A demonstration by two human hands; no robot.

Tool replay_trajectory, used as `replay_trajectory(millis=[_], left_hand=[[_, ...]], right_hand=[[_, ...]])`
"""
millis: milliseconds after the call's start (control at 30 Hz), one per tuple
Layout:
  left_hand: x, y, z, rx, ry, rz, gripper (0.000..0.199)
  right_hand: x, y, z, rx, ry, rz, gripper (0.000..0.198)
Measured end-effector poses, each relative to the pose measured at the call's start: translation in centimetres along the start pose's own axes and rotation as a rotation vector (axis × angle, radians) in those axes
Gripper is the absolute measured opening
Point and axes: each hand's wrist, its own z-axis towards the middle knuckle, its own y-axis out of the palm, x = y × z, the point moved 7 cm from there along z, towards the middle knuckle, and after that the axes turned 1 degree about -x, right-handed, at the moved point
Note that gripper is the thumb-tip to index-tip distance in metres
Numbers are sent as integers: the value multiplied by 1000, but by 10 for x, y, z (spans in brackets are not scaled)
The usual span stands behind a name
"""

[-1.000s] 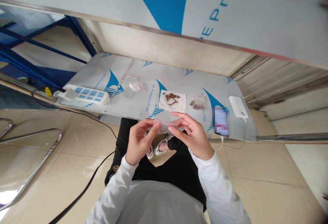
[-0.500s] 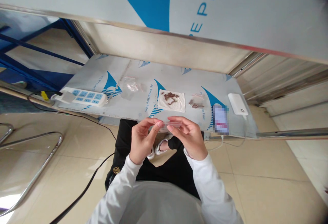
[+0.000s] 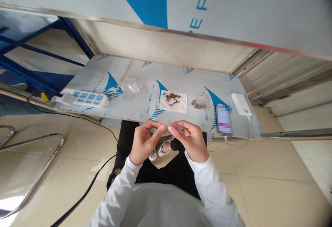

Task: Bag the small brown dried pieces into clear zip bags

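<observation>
Both hands meet just off the near edge of the shelf, above my lap. My left hand (image 3: 144, 142) is closed, its thumb and forefinger pinching one side of a small clear plastic bag (image 3: 166, 134). On the other side, the thumb and fingers of my right hand (image 3: 193, 140) pinch the same bag, the fingertips almost touching. Fingers cover most of it, and I cannot tell if anything is inside. Beyond the hands, small brown pieces (image 3: 172, 99) lie on a white square cloth or tissue (image 3: 181, 108). Right of that is a clear bag with brown pieces (image 3: 199, 103).
Several clear bags (image 3: 133, 87) lie left of centre on the film-covered shelf (image 3: 124, 112). A power strip (image 3: 89, 99) sits at the left. At the right are a phone (image 3: 223, 120) and a white power bank (image 3: 241, 104) with cables. An upper shelf (image 3: 246, 12) overhangs the back.
My right fingers have curled inward and the thumbs have come closer together on the bag's edge. Less of the clear plastic shows by my right fingers. The things on the shelf stay put.
</observation>
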Motion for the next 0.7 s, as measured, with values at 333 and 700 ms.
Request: replay_trajectory(millis=[333,700], left_hand=[[1,-1,-3,47,26,-10,11],[1,3,-2,1,23,46,13]], right_hand=[[8,-5,-5,50,51,39,17],[8,-3,-6,15,34,25,16]])
